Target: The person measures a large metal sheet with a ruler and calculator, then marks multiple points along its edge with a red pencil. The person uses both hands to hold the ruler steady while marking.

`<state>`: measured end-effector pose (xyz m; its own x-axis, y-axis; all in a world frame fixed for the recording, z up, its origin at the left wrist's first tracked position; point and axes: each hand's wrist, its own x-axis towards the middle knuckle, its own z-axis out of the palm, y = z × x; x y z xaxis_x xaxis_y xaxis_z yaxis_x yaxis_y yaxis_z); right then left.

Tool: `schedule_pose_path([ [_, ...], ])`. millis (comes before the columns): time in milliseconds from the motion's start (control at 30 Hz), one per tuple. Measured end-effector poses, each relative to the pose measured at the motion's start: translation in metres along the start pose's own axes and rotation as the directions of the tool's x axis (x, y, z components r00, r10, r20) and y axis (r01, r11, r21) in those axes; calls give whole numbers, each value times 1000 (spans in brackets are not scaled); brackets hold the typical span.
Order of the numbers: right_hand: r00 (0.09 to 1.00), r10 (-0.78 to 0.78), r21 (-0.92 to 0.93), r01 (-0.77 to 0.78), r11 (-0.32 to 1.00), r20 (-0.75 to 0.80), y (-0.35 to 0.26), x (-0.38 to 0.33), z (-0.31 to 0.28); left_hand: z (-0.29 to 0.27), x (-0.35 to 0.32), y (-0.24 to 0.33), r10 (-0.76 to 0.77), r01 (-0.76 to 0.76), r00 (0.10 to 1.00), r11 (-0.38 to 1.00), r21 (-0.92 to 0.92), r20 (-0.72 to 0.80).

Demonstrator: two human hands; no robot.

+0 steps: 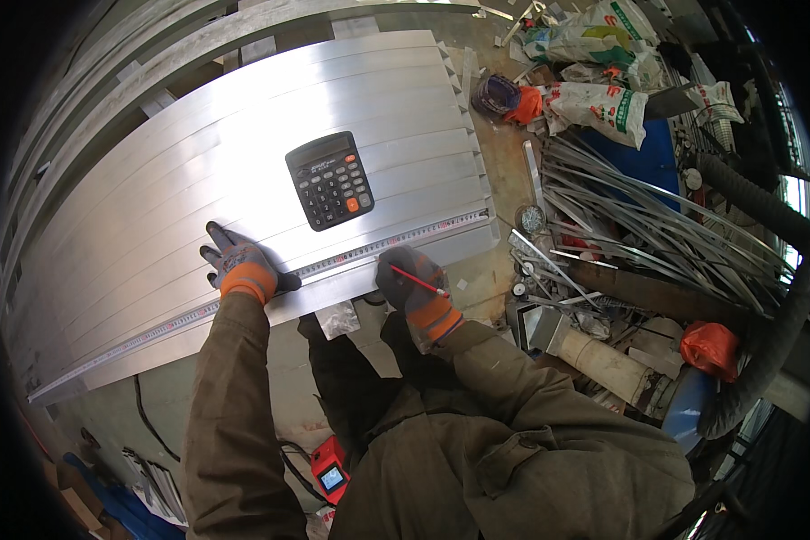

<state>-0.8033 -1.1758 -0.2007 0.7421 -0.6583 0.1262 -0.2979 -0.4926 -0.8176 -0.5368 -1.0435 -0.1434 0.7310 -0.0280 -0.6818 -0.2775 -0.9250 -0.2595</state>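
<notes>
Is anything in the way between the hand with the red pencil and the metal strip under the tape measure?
Nothing visible. The right hand holds the red pencil right at the tape measure, which lies on the nearest metal strip. The calculator sits farther up, clear of it.

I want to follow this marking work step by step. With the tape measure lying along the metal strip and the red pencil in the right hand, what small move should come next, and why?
Probably lower the red pencil tip onto the near aluminium strip beside the tape measure and make a mark. The left hand already presses the tape flat, and the right hand holds the pencil just at the tape's edge.
</notes>
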Motion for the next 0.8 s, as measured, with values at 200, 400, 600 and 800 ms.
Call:
schedule_pose_path([
  [200,1000,8,-45,-7,999,6,1,0,0,-4,-3,0,6,-6,1000,1000,19,25],
  [400,1000,-2,-53,4,999,24,4,1,-1,-4,-2,0,3,-3,1000,1000,20,26],
  [600,1000,-8,-87,9,996,17,2,2,0,2,3,-1,-5,5,1000,1000,2,5],
  [800,999,-8,-61,12,998,52,3,3,-2,6,8,0,-13,13,1000,1000,20,3],
])
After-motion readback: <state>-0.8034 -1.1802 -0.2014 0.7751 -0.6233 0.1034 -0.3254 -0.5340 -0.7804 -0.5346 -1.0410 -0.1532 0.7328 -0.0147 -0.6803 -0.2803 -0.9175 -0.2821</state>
